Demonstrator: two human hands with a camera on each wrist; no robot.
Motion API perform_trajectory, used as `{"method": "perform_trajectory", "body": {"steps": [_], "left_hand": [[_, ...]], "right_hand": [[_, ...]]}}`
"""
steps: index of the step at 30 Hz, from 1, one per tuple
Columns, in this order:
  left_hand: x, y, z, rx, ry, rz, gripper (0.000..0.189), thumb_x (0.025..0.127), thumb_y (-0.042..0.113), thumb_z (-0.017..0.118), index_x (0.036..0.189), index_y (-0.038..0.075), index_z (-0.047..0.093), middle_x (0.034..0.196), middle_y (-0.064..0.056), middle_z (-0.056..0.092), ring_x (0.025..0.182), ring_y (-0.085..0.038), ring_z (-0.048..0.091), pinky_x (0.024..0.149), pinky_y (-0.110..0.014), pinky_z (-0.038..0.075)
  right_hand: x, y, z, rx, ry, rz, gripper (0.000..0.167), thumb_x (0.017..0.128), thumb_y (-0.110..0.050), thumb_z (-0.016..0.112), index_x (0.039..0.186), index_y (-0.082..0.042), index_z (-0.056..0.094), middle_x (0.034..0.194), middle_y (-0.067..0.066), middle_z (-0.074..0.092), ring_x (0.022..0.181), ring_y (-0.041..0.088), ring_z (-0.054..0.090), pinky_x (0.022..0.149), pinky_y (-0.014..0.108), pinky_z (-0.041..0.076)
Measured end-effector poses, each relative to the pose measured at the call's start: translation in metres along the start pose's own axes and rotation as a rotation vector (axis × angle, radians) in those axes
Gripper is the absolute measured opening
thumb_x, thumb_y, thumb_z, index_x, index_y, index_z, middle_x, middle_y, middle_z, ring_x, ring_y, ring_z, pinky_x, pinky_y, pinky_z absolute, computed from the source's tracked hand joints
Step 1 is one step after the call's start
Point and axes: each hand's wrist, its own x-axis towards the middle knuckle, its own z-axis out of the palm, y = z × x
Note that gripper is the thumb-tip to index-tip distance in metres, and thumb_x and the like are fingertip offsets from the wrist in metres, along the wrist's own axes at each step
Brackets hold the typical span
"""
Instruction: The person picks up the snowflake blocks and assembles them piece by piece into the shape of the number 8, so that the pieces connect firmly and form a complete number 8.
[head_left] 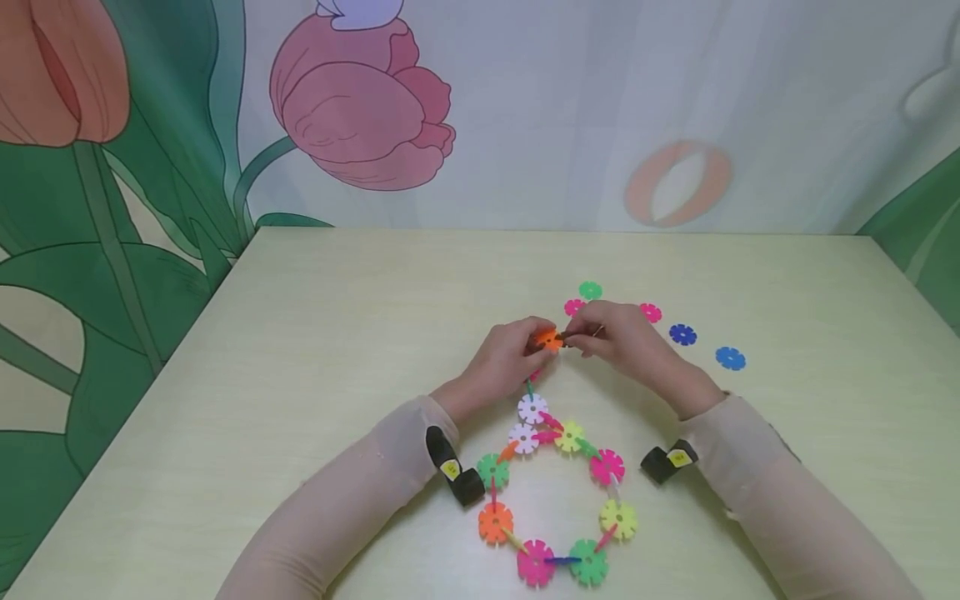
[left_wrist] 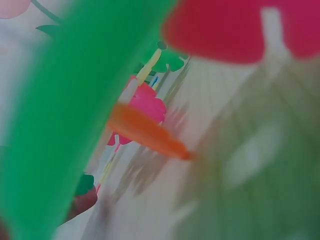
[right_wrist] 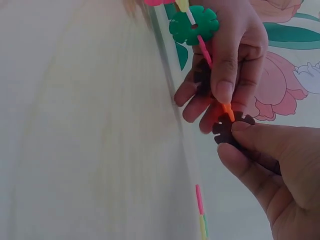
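My left hand (head_left: 504,354) pinches an orange notched plastic disc (head_left: 550,339) between thumb and fingers. In the right wrist view the orange disc (right_wrist: 228,111) is seen edge-on, meeting a dark notched disc (right_wrist: 225,130) at its rim. My right hand (right_wrist: 287,160) grips that dark disc between thumb and forefinger. Another dark disc (right_wrist: 202,77) shows behind the left thumb, and a green disc (right_wrist: 194,25) is linked above it. Below the left hand in the head view, white discs (head_left: 532,408) join a ring of several coloured discs (head_left: 536,563) on the table.
Loose discs lie beyond and right of my right hand: a green one (head_left: 590,290), pink ones (head_left: 650,312), a dark blue one (head_left: 682,334) and a lighter blue one (head_left: 731,358). The pale wooden table (head_left: 375,283) ends at a flower-printed curtain (head_left: 540,117).
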Motion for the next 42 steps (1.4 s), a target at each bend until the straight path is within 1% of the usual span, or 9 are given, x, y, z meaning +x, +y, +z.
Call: {"method": "perform_trajectory", "body": {"steps": [8, 14, 17, 20, 26, 28, 36, 41, 42], "left_hand": [[-0.002, 0.000, 0.001, -0.128, 0.032, -0.018, 0.037, 0.090, 0.015, 0.066, 0.123, 0.008, 0.050, 0.115, -0.007, 0.061, 0.092, -0.016, 0.053, 0.079, -0.022, 0.046], [-0.002, -0.003, 0.002, -0.197, 0.009, -0.059, 0.038, 0.092, 0.025, 0.065, 0.125, 0.013, 0.048, 0.084, -0.007, 0.065, 0.070, -0.013, 0.057, 0.067, -0.020, 0.044], [-0.001, -0.004, 0.003, -0.206, 0.010, -0.079, 0.038, 0.093, 0.029, 0.064, 0.125, 0.014, 0.050, 0.079, -0.004, 0.066, 0.065, -0.011, 0.060, 0.066, -0.020, 0.046], [0.000, -0.006, 0.005, -0.218, 0.020, -0.086, 0.033, 0.093, 0.028, 0.064, 0.121, 0.015, 0.054, 0.080, -0.005, 0.065, 0.066, -0.011, 0.060, 0.065, -0.021, 0.047], [-0.001, -0.005, 0.006, -0.286, 0.037, -0.086, 0.025, 0.094, 0.031, 0.061, 0.114, 0.016, 0.058, 0.080, -0.006, 0.064, 0.066, -0.014, 0.059, 0.062, -0.022, 0.047], [-0.002, -0.004, 0.005, -0.302, 0.045, -0.089, 0.025, 0.096, 0.033, 0.059, 0.113, 0.015, 0.059, 0.079, -0.006, 0.064, 0.065, -0.015, 0.058, 0.060, -0.022, 0.046], [-0.003, -0.001, 0.005, -0.289, 0.057, -0.059, 0.023, 0.100, 0.029, 0.052, 0.112, 0.010, 0.059, 0.093, -0.009, 0.066, 0.066, -0.015, 0.057, 0.057, -0.019, 0.043], [-0.005, 0.000, 0.005, -0.286, 0.055, -0.064, 0.023, 0.100, 0.028, 0.050, 0.112, 0.010, 0.058, 0.097, -0.008, 0.065, 0.065, -0.015, 0.056, 0.055, -0.020, 0.042], [-0.005, 0.001, 0.005, -0.291, 0.054, -0.066, 0.022, 0.100, 0.028, 0.050, 0.112, 0.010, 0.058, 0.098, -0.008, 0.065, 0.064, -0.015, 0.056, 0.055, -0.020, 0.041]], "right_hand": [[0.002, 0.002, 0.002, 0.088, 0.020, 0.090, 0.018, 0.086, -0.003, 0.069, 0.104, -0.002, 0.066, 0.099, 0.012, 0.070, 0.093, 0.025, 0.067, 0.088, 0.042, 0.055], [0.002, 0.001, 0.001, 0.135, 0.004, 0.096, 0.014, 0.087, -0.005, 0.069, 0.101, -0.004, 0.066, 0.097, 0.011, 0.070, 0.093, 0.024, 0.067, 0.087, 0.040, 0.056], [0.003, 0.000, 0.001, 0.138, -0.011, 0.070, 0.015, 0.087, -0.006, 0.068, 0.102, -0.004, 0.067, 0.098, 0.011, 0.070, 0.092, 0.023, 0.067, 0.085, 0.038, 0.056], [0.004, 0.000, -0.002, 0.107, -0.012, 0.070, 0.017, 0.088, -0.007, 0.068, 0.105, -0.003, 0.066, 0.101, 0.011, 0.069, 0.090, 0.023, 0.068, 0.082, 0.036, 0.057], [0.004, 0.006, -0.018, -0.040, 0.034, 0.135, 0.017, 0.090, -0.012, 0.067, 0.105, -0.005, 0.067, 0.104, 0.011, 0.069, 0.091, 0.026, 0.068, 0.075, 0.037, 0.055], [0.004, 0.009, -0.025, -0.075, 0.039, 0.153, 0.016, 0.090, -0.012, 0.066, 0.104, -0.005, 0.067, 0.103, 0.012, 0.069, 0.093, 0.027, 0.067, 0.076, 0.039, 0.054], [0.004, 0.024, -0.053, -0.154, -0.010, 0.276, 0.019, 0.090, -0.013, 0.065, 0.105, -0.001, 0.065, 0.104, 0.017, 0.068, 0.093, 0.030, 0.065, 0.078, 0.040, 0.050], [0.008, 0.036, -0.058, -0.185, -0.072, 0.338, 0.025, 0.090, -0.014, 0.066, 0.110, 0.001, 0.064, 0.105, 0.019, 0.066, 0.088, 0.028, 0.065, 0.074, 0.036, 0.053], [0.009, 0.039, -0.057, -0.192, -0.085, 0.341, 0.028, 0.090, -0.015, 0.066, 0.112, 0.002, 0.063, 0.106, 0.020, 0.066, 0.091, 0.029, 0.064, 0.077, 0.038, 0.053]]}}
